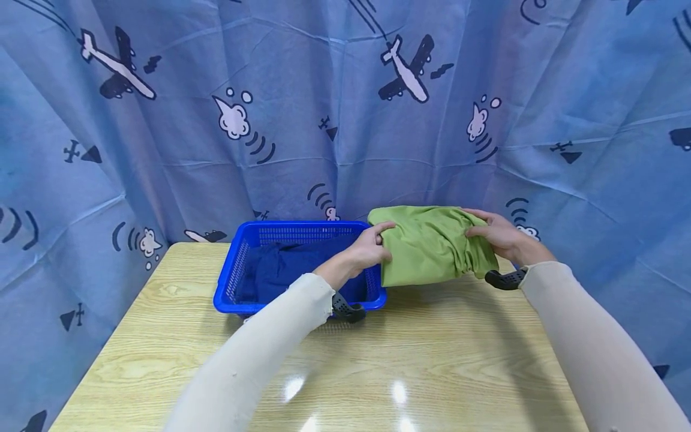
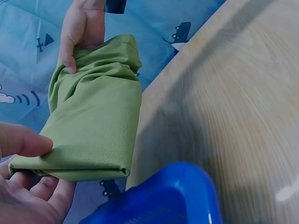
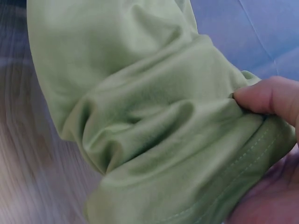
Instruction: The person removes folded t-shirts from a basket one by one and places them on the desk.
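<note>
A folded green cloth (image 1: 426, 243) is held up above the table, beside the right rim of a blue basket (image 1: 299, 307). My left hand (image 1: 369, 247) pinches its left end, thumb on top and fingers beneath, as the left wrist view shows at the cloth's folded edge (image 2: 88, 172). My right hand (image 1: 502, 237) grips the other end, where the fabric is bunched in creases; stitching runs along the hem in the right wrist view, near the thumb (image 3: 271, 95). Dark blue fabric (image 1: 291, 264) lies inside the basket, partly behind my left hand.
The wooden table (image 1: 356, 372) extends in front of the basket and under both forearms. Behind it hangs a blue curtain (image 1: 302, 120) printed with airplanes. A black strap is on each wrist.
</note>
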A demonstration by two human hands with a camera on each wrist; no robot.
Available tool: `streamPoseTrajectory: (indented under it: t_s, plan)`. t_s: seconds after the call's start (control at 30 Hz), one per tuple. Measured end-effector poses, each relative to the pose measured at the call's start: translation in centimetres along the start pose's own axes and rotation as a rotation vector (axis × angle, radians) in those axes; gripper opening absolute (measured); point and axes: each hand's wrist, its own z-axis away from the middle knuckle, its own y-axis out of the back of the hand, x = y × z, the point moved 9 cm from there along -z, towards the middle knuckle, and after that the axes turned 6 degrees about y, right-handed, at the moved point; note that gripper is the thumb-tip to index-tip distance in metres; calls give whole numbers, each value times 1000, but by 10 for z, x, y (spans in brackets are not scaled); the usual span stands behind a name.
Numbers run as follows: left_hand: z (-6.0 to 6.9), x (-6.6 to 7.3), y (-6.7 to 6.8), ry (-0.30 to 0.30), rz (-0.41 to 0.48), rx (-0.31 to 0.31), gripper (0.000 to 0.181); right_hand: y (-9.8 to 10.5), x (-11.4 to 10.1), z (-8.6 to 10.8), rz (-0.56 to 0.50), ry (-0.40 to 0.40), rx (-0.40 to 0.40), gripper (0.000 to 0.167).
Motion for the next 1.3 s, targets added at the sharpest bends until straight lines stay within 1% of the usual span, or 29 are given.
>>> streamPoseTrajectory:
  t_s: [0.23, 0.43, 0.57, 0.67, 0.77, 0.87, 1.0, 1.17, 1.23, 1.3]
  plan:
    - [-9, -6, -21, 36, 31, -10, 86, 16, 12, 5, 70, -24, 21, 80]
    - [-16, -9, -41, 38, 34, -20, 87, 28, 22, 11, 119, -49, 38, 79]
    - [-20, -13, -49, 48, 34, -7, 86, 34, 28, 12, 124, -67, 49, 77]
    - [-22, -17, -52, 49, 32, 16, 86, 37, 32, 12, 129, -78, 55, 78]
    - [-23, -20, -56, 47, 22, 40, 87, 39, 37, 13, 161, -79, 59, 78]
    - [-22, -24, -61, 59, -17, 69, 86, 39, 44, 15, 176, -82, 56, 78]
    - [-21, -30, -65, 75, -88, 131, 83, 35, 56, 15, 126, -76, 41, 78]
    - [-23, -38, -65, 140, -114, 217, 79, 26, 71, 13, 55, -82, 30, 78]
    - [-22, -41, -65, 168, -107, 235, 77, 21, 78, 12, 36, -91, 24, 78]
    - [-22, -45, -66, 191, -108, 241, 75, 18, 83, 10, 38, -96, 22, 77]
